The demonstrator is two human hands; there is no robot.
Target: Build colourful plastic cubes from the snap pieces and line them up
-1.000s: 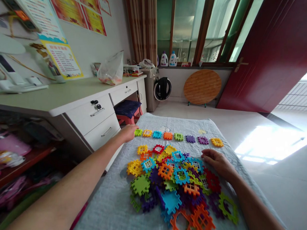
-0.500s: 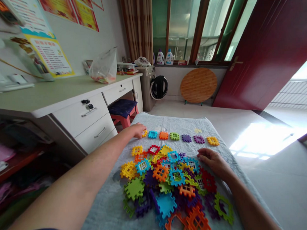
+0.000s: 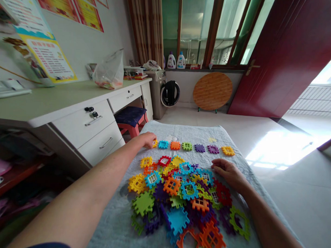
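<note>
My left hand (image 3: 148, 140) reaches to the far left of the cloth, its fingers closed on a yellow interlocking plastic tile (image 3: 155, 143) that they partly hide. To the right of it runs a spaced row: a blue tile (image 3: 163, 144), an orange tile (image 3: 175, 145), a green tile (image 3: 187, 146), purple ones and a yellow tile (image 3: 227, 150) at the end. Nearer me lies a heap of mixed tiles (image 3: 189, 190), some solid, some with window cut-outs. My right hand (image 3: 230, 174) rests at the heap's right edge, fingers loosely apart, holding nothing.
A pale blue cloth (image 3: 117, 216) covers the table. On the left stands a desk (image 3: 69, 96) with a plastic bag (image 3: 109, 72) on it; a stool (image 3: 131, 118) is beneath. Behind are a washing machine (image 3: 157, 93), a round wooden board (image 3: 212, 90) and a red door (image 3: 277, 58).
The whole view has shifted slightly. My left hand stays at the yellow tile, and my right hand and the tiles keep their places.
</note>
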